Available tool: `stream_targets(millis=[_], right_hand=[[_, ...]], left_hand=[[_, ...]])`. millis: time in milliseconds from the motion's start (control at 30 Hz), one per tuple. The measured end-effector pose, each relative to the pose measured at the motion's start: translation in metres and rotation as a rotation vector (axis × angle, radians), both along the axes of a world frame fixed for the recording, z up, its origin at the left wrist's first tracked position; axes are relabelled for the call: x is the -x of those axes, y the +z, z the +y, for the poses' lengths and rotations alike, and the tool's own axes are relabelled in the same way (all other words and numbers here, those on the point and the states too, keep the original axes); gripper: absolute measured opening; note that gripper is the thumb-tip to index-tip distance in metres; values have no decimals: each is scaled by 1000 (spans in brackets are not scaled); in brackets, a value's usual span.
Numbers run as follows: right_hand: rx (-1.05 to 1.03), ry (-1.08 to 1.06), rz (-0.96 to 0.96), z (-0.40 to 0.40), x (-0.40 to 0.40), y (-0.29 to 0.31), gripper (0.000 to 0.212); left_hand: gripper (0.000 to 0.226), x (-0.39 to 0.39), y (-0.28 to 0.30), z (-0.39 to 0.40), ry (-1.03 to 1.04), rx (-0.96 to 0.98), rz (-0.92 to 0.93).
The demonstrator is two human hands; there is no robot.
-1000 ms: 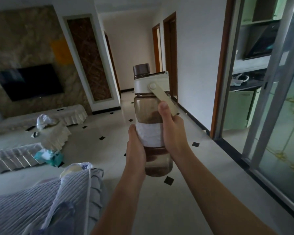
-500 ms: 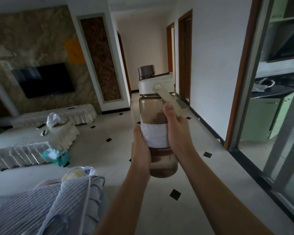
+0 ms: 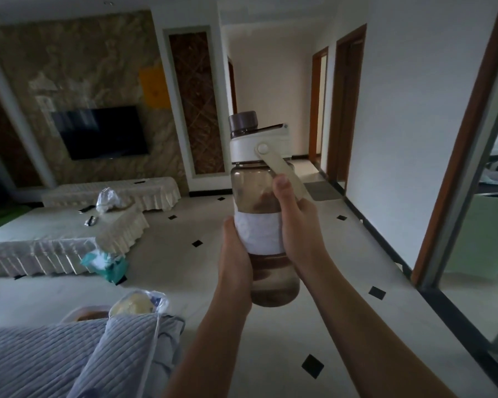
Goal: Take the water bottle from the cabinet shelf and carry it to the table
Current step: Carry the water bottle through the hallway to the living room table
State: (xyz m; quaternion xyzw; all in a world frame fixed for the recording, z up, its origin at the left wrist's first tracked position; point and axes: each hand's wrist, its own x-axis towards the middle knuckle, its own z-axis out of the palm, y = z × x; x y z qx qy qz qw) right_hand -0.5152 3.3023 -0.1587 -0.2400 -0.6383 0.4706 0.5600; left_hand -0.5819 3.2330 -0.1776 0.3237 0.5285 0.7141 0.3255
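Note:
The water bottle is a smoky brown see-through one with a white collar, a brown cap, a beige strap and a white band round its middle. It stands upright in the air in front of me, above the floor. My left hand grips its left side at the band. My right hand wraps the right side, thumb up on the bottle and the strap under my fingers. A low table with a cream fringed cloth lies to the left. The cabinet is not in view.
A grey quilted cover with a plastic bag on it fills the bottom left. A teal bag leans at the table's corner. A TV hangs on the left wall. A hallway opens ahead, and a sliding glass door stands right.
The view has swung leftwards: the glass door and kitchen slid toward the right edge, the TV wall moved in. Both hands keep the same hold on the bottle.

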Motion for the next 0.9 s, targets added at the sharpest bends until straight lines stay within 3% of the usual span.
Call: stream_targets(millis=[67, 167, 233, 300, 500, 800, 900], right_hand=[[-1, -8, -15, 13, 25, -1, 34], [-34, 3, -23, 28, 66, 4, 44], [-43, -16, -37, 39, 93, 7, 52], [-51, -39, -41, 53, 116, 9, 46], [-75, -27, -20, 90, 165, 7, 58], [-85, -14, -37, 178, 213, -10, 62], [-58, 18, -30, 216, 230, -20, 51]], left_hand=[[94, 28, -5, 15, -11, 7, -7], [47, 81, -18, 48, -40, 17, -55], [42, 112, -23, 69, -40, 23, -23], [37, 138, -25, 87, -26, 0, 1], [52, 189, -30, 131, -77, 1, -51], [52, 234, -48, 211, -68, -15, -72], [57, 247, -50, 243, -38, 9, -102]])
